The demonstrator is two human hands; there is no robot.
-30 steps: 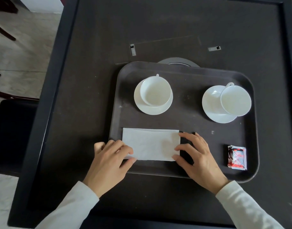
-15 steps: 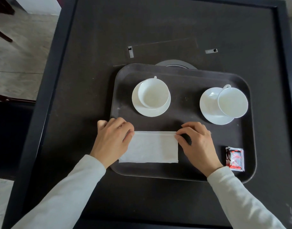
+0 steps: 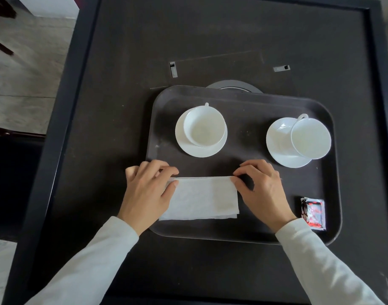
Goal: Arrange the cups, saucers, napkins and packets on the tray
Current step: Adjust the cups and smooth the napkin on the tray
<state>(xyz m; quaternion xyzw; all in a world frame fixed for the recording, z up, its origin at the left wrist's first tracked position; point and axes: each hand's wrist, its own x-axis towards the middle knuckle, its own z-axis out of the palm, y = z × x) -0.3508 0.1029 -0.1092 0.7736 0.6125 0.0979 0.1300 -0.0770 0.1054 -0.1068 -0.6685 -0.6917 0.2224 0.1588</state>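
Hands (image 3: 144,192) (image 3: 264,191) farther up napkin (image 3: 202,198), on tray (image 3: 250,172)

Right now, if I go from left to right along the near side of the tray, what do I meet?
left hand → napkin → right hand → packet

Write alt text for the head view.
Left hand and right hand pinch the far corners of a white paper napkin on a dark rectangular tray; two white cups on saucers stand behind, a red-and-black packet right.
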